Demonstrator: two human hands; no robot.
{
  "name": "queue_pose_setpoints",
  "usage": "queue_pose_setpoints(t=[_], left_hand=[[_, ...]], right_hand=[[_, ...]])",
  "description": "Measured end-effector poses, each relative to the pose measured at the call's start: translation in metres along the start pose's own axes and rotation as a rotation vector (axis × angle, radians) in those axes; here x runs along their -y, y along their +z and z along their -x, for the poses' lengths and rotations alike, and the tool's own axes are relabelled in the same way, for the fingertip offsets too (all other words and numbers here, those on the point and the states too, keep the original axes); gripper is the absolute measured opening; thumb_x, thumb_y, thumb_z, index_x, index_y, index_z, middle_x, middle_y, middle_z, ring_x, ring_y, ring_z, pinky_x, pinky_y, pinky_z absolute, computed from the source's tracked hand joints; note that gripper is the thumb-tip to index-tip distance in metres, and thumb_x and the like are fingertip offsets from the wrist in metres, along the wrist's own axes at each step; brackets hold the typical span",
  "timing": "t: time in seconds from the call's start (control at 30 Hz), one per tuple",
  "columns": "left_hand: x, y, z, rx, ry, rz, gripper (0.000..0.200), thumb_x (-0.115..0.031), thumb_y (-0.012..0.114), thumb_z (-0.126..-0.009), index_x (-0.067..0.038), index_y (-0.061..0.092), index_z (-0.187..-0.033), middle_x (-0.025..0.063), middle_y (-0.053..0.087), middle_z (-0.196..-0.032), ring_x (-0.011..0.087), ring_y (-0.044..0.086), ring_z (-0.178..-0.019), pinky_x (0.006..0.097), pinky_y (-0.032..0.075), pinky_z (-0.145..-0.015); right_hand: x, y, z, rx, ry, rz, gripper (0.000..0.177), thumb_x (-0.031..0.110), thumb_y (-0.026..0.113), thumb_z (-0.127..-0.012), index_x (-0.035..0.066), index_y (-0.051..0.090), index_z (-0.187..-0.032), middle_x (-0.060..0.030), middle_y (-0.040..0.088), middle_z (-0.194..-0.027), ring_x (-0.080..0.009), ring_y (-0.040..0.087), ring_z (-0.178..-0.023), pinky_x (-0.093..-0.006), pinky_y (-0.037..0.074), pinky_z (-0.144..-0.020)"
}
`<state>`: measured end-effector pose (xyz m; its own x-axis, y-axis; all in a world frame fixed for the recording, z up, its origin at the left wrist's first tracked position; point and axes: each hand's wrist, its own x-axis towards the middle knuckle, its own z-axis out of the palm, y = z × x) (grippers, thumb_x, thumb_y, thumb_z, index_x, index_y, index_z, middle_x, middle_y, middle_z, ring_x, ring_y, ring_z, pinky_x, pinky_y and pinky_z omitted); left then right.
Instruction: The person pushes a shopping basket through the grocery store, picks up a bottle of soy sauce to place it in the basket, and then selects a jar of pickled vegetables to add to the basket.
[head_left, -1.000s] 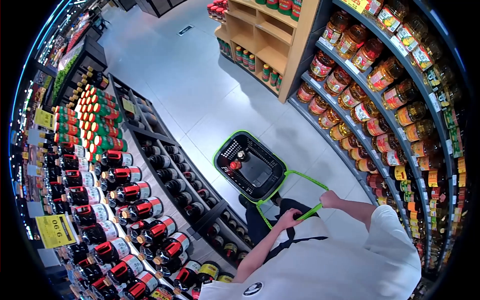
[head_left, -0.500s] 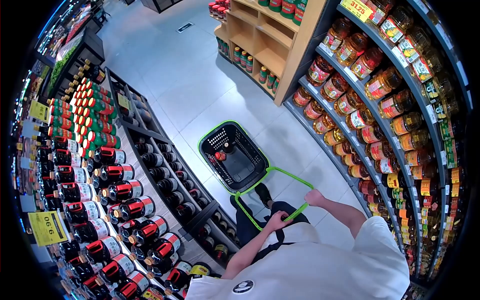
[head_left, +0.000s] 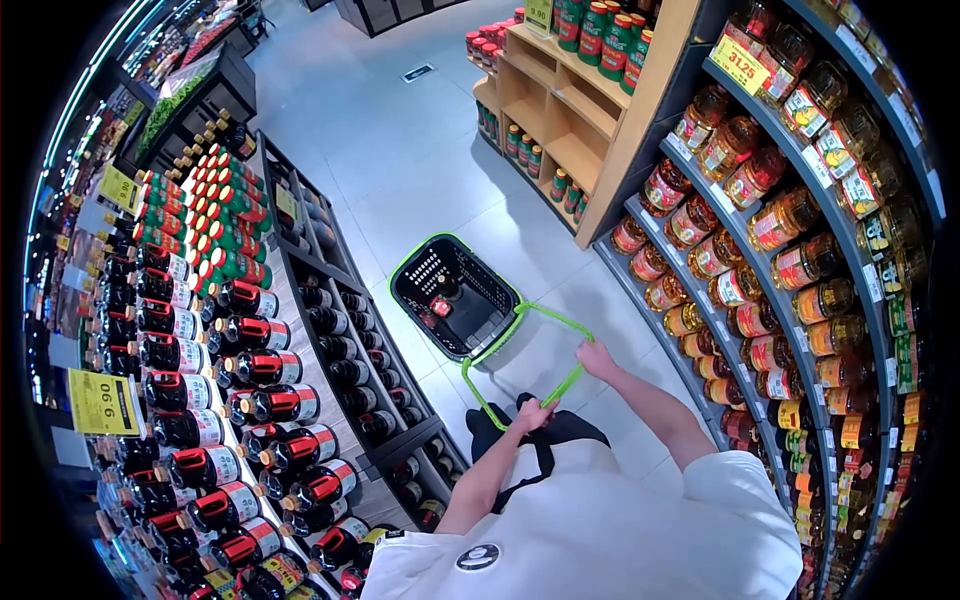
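Observation:
A black shopping basket (head_left: 455,295) with a green rim stands on the floor ahead of me, its green handle frame reaching back toward my body. My left hand (head_left: 535,414) is closed on the near bar of this handle. Farther right, my right hand (head_left: 597,359) grips the handle's right side near its corner. Inside the basket lie a small red package (head_left: 440,307) and a dark bottle (head_left: 447,287).
Shelves of oil bottles (head_left: 790,220) curve along the right. Dark sauce bottles (head_left: 270,366) and green-and-red jars (head_left: 236,233) fill the left display. A wooden shelf unit (head_left: 560,105) stands ahead on the right, and a floor drain (head_left: 417,73) lies farther off.
Both hands have moved up and slightly left in view with the handle, now reaching farther from my body. The basket has turned a little, and the shelves have shifted right and down.

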<state>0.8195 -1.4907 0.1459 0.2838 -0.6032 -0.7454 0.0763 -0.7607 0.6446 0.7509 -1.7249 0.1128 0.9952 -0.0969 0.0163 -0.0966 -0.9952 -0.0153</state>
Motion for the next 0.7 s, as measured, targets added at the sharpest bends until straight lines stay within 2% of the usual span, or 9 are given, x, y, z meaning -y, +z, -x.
queue_pose_setpoints(t=[0.03,0.1,0.2,0.3,0.43,0.53,0.6,0.63,0.7], left_hand=[[-0.005,-0.007,-0.004,-0.019,0.021,0.005,0.057,-0.057,0.052,-0.081,-0.002,0.065,-0.070,0.0062,0.061,-0.059,0.0141,0.059,-0.055,0.0282,0.049,-0.058],[-0.011,-0.020,-0.006,-0.047,0.046,0.013,0.058,-0.057,0.052,-0.080,-0.001,0.065,-0.070,0.0070,0.062,-0.060,0.0152,0.061,-0.056,0.0289,0.049,-0.060],[-0.022,-0.045,-0.005,-0.163,0.068,-0.143,0.060,-0.060,0.052,-0.078,-0.002,0.066,-0.069,0.0093,0.063,-0.062,0.0193,0.063,-0.061,0.0320,0.050,-0.066],[-0.023,-0.062,-0.008,-0.186,0.073,-0.110,0.062,-0.062,0.051,-0.076,-0.004,0.067,-0.067,0.0113,0.064,-0.063,0.0221,0.064,-0.066,0.0349,0.050,-0.070],[-0.030,-0.088,-0.016,-0.280,0.085,-0.278,0.065,-0.064,0.045,-0.079,-0.003,0.066,-0.085,0.0225,0.063,-0.082,0.0395,0.060,-0.085,0.0457,0.048,-0.074],[-0.049,-0.122,-0.011,-0.269,0.087,-0.290,0.066,-0.067,0.043,-0.078,-0.006,0.066,-0.087,0.0220,0.063,-0.084,0.0384,0.060,-0.087,0.0464,0.047,-0.076],[-0.057,-0.143,-0.015,-0.257,0.066,-0.299,0.068,-0.069,0.041,-0.076,-0.008,0.066,-0.089,0.0209,0.063,-0.085,0.0370,0.060,-0.089,0.0462,0.047,-0.076],[-0.061,-0.154,-0.013,-0.262,0.068,-0.289,0.068,-0.070,0.041,-0.076,-0.008,0.066,-0.088,0.0206,0.063,-0.086,0.0365,0.060,-0.089,0.0458,0.047,-0.077],[-0.064,-0.175,-0.016,-0.270,0.089,-0.266,0.069,-0.070,0.042,-0.075,-0.006,0.066,-0.086,0.0207,0.063,-0.087,0.0356,0.060,-0.089,0.0449,0.047,-0.077]], right_hand=[[-0.004,0.013,-0.007,-0.004,-0.003,0.000,0.008,0.012,0.056,-0.067,0.011,0.061,-0.061,-0.0091,0.057,-0.065,-0.0246,0.058,-0.071,-0.0371,0.048,-0.059],[-0.013,0.035,-0.027,-0.149,0.175,-0.509,0.007,0.011,0.055,-0.068,0.010,0.062,-0.067,-0.0106,0.058,-0.072,-0.0257,0.058,-0.076,-0.0372,0.047,-0.067],[0.006,-0.012,-0.052,0.071,0.233,-0.109,0.008,0.008,0.054,-0.069,0.009,0.062,-0.072,-0.0107,0.059,-0.078,-0.0262,0.058,-0.081,-0.0374,0.046,-0.069],[0.005,-0.012,-0.077,0.092,0.121,-0.012,0.006,0.006,0.055,-0.067,0.009,0.059,-0.069,-0.0086,0.056,-0.074,-0.0255,0.058,-0.077,-0.0393,0.047,-0.064],[0.012,-0.028,-0.105,0.237,0.127,-0.010,0.012,0.004,0.056,-0.064,0.009,0.062,-0.074,-0.0085,0.058,-0.081,-0.0256,0.057,-0.084,-0.0392,0.046,-0.067],[0.016,-0.047,-0.122,0.182,0.176,-0.174,0.019,0.003,0.056,-0.066,0.005,0.060,-0.085,-0.0122,0.056,-0.095,-0.0282,0.054,-0.093,-0.0404,0.045,-0.076],[0.032,-0.047,-0.137,-0.156,0.355,-0.197,0.041,0.003,0.064,-0.063,0.001,0.052,-0.103,-0.0177,0.048,-0.114,-0.0317,0.046,-0.109,-0.0410,0.039,-0.091],[0.043,-0.056,-0.147,-0.157,0.343,-0.190,0.041,0.003,0.064,-0.063,0.001,0.052,-0.103,-0.0177,0.048,-0.114,-0.0317,0.046,-0.109,-0.0410,0.039,-0.091],[0.071,-0.090,-0.157,-0.268,0.761,-0.474,0.058,0.003,0.067,-0.063,0.000,0.042,-0.115,-0.0234,0.037,-0.126,-0.0361,0.043,-0.113,-0.0408,0.038,-0.093]])
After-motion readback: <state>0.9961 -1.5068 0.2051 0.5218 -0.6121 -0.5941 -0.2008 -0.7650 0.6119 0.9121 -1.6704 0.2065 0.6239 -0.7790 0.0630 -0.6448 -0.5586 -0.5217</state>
